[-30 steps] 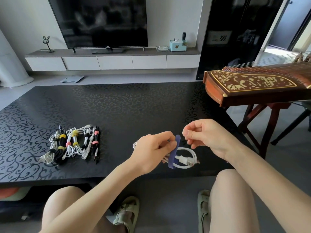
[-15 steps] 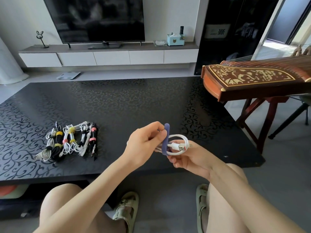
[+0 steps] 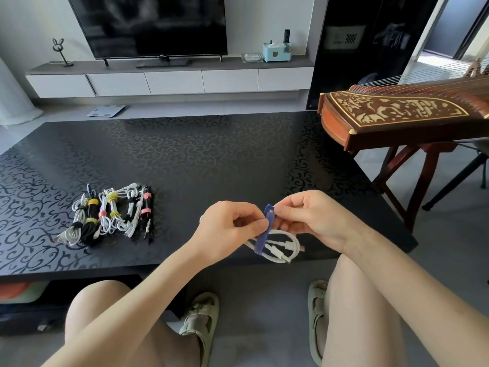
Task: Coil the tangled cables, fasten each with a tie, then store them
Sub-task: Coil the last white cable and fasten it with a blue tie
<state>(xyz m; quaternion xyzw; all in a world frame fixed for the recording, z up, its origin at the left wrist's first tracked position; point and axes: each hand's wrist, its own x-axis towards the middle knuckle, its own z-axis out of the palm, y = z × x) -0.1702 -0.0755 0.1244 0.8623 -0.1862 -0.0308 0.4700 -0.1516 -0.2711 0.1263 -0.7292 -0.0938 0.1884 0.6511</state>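
**A:** Where do we have the white cable [image 3: 281, 246] right now?

**B:** It hangs coiled just under both our hands, above the near edge of the table [image 3: 211, 160]. The loop bulges out below the right hand [image 3: 315, 221], and its other side disappears behind the left hand's [image 3: 227, 231] fingers.

**A:** And the blue tie [image 3: 262, 239]?

**B:** It sits between the two hands and runs nearly upright, leaning a little. Its top end is level with our fingertips, and its lower end crosses the coil down towards the left wrist.

**A:** So what is each hand holding?

**B:** The left is curled, with thumb and fingers pinched on the coil where the tie crosses it. The right has thumb and forefinger closed on the tie's upper end, and its other fingers are loosely bent and hold nothing.

**A:** Which hand does the wrapping, then?

**B:** We think the right should, since the free end is already at its fingertips. The left is better used as the clamp. The tie's length lies across the strands, so the end would probably have to go over and around the bundle, back towards the left thumb.

**A:** Are the wrists in a good position for that?

**B:** Both are turned inward with the knuckles up and the fingertips almost meeting, so we have little room to swing.

**A:** Where does it go afterwards?

**B:** The finished bundles [image 3: 111, 215] lie well out past the left hand.
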